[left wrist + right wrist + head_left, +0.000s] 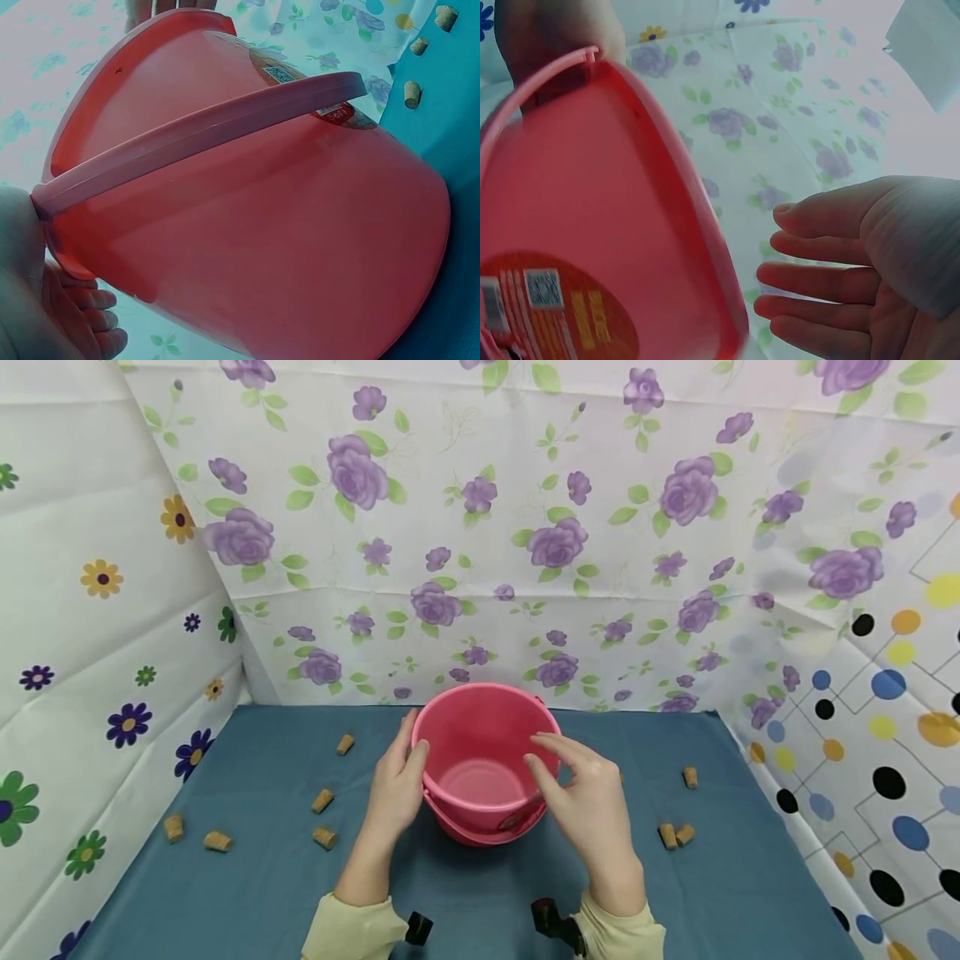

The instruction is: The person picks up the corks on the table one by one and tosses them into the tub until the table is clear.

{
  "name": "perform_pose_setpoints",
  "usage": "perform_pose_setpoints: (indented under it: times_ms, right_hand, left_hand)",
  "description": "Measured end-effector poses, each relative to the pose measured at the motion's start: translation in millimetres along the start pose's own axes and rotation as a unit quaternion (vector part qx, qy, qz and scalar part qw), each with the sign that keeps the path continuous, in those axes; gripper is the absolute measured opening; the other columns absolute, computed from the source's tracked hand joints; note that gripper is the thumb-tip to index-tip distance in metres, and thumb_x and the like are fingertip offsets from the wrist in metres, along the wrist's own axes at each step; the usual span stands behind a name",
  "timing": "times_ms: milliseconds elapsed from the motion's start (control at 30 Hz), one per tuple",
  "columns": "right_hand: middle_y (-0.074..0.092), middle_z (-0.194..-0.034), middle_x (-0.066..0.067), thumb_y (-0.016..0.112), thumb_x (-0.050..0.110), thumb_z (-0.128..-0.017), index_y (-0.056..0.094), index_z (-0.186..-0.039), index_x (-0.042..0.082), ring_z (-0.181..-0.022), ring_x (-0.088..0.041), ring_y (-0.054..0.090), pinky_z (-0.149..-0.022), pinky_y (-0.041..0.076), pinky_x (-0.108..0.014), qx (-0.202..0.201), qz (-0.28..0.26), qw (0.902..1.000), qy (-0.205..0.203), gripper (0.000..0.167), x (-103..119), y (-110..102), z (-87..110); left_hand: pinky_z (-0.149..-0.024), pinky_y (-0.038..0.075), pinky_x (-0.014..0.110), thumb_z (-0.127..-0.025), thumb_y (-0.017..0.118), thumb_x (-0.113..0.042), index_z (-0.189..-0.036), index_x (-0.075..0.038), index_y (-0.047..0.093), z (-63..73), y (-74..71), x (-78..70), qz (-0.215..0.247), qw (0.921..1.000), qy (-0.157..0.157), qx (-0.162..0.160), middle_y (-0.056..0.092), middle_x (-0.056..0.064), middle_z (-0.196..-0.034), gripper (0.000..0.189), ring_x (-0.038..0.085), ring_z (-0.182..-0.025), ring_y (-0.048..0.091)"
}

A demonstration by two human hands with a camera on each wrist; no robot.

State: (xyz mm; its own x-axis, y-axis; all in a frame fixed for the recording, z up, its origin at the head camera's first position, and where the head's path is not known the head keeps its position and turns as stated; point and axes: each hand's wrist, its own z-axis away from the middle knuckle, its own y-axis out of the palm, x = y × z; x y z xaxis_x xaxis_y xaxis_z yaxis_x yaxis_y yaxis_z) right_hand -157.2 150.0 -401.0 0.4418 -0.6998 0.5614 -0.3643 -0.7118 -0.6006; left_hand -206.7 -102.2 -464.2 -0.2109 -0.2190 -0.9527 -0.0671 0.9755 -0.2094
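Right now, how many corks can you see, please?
9: three corks left of the left hand, two farther left; right of the bucket, a pair, one beyond, one mostly hidden by the right hand. More may be hidden.

Pink bucket (607, 195) filled the left side, orange label (559, 311) low on it, handle (544, 73) arched above. Left hand (562, 30) was at the handle's end. Right hand (855, 277), fingers (817, 281) extended, stood apart from the rim (679, 161). Flowered cloth (727, 82) behind.
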Motion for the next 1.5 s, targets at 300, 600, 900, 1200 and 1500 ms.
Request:
perform_pose_setpoints:
  times_ms: [300,600,900,1200,1500]
  right_hand:
    - [0.076,-0.129,-0.007,0.085,0.018,-0.095,0.081,-0.125,0.011,-0.082,-0.021,0.077,-0.056,0.060,-0.037,-0.028,0.050,0.9983,0.009,0.031,-24.9,-21.9,7.0]
    - [0.076,-0.126,-0.012,0.083,0.018,-0.097,0.080,-0.126,0.010,-0.050,-0.013,0.062,-0.056,0.057,-0.039,-0.053,0.141,0.9876,0.044,0.030,-66.5,-56.1,23.7]
    - [0.074,-0.126,-0.024,0.076,0.027,-0.102,0.079,-0.128,0.008,-0.071,-0.035,0.074,-0.062,0.060,-0.054,-0.005,0.186,0.9732,0.135,0.032,-115.4,-96.2,41.0]
    - [0.074,-0.099,-0.025,0.068,0.039,-0.106,0.074,-0.135,0.005,-0.075,-0.036,0.065,-0.053,0.043,-0.036,0.045,0.206,0.9493,0.233,0.045,-146.8,-118.4,43.8]
    - [0.068,-0.133,-0.028,0.064,0.043,-0.107,0.068,-0.142,0.002,-0.108,-0.042,0.069,-0.077,0.058,-0.055,0.141,0.176,0.9281,0.296,0.054,-179.3,-118.7,43.3]
  left_hand:
    - [-0.115,0.041,0.055,-0.115,0.046,-0.022,-0.171,-0.011,0.026,-0.7,-1.6,1.9,-0.002,1.0000,-0.007,-0.003,0.023,0.010,-0.176,0.060,0.031,-0.161,0.025]
    - [-0.117,0.041,0.052,-0.115,0.047,-0.024,-0.171,-0.010,0.025,-2.0,0.8,1.6,-0.003,0.9999,-0.011,0.003,0.025,0.006,-0.176,0.062,0.028,-0.161,0.025]
    - [-0.118,0.039,0.053,-0.115,0.047,-0.022,-0.171,-0.011,0.026,-1.1,1.8,1.4,-0.002,0.9999,-0.010,0.000,0.023,0.007,-0.177,0.061,0.028,-0.162,0.021]
    - [-0.122,0.033,0.054,-0.116,0.044,-0.024,-0.171,-0.011,0.027,-2.7,1.3,0.1,-0.008,1.0000,0.002,0.000,0.022,0.007,-0.177,0.059,0.027,-0.163,0.019]
    - [-0.122,0.034,0.052,-0.116,0.045,-0.022,-0.171,-0.009,0.026,-1.7,0.6,1.4,-0.016,0.9999,-0.005,0.001,0.021,0.006,-0.177,0.060,0.026,-0.163,0.018]
